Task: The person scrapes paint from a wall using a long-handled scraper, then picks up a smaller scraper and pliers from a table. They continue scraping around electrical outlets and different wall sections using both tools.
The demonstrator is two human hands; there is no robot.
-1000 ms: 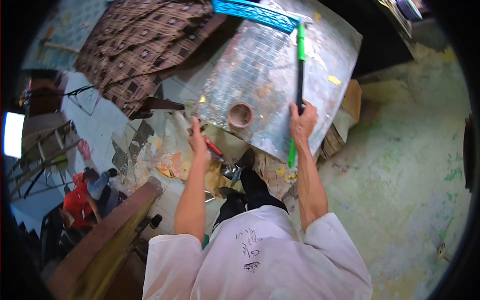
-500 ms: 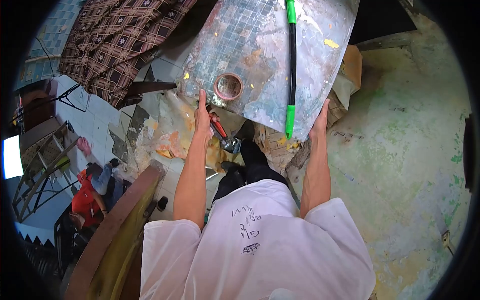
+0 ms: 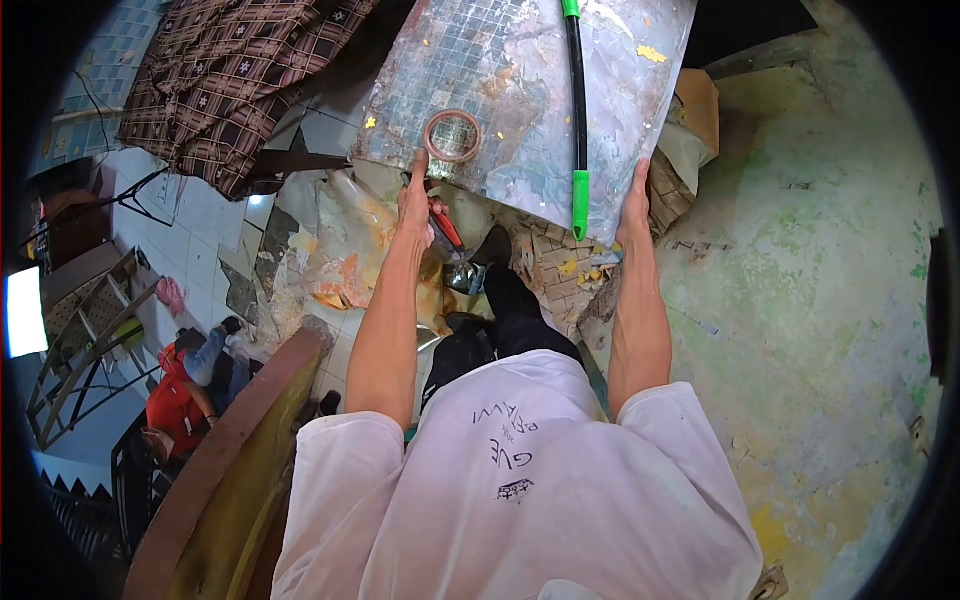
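Observation:
A large worn board (image 3: pixel 540 110) with a bluish grid pattern and peeling patches is held between my hands. My left hand (image 3: pixel 417 208) grips its near left corner, with the thumb on top, and also holds a red-handled tool (image 3: pixel 447 231) under the edge. My right hand (image 3: pixel 636 205) is closed on the near right edge. On the board lie a roll of tape (image 3: pixel 452 136), beside my left thumb, and a black rod with green ends (image 3: pixel 579 120), nearer my right hand.
A person in red (image 3: pixel 178 410) is low at the left, beyond a brown-edged wooden piece (image 3: pixel 225 450). Plaid cloth (image 3: pixel 235 90) hangs at the upper left. Stained plastic sheeting (image 3: pixel 345 250) and debris cover the floor ahead. A patchy green wall (image 3: pixel 800 300) stands at the right.
Both hands and the board have moved forward, away from my body, and slightly left. The tape and rod have moved along with the board.

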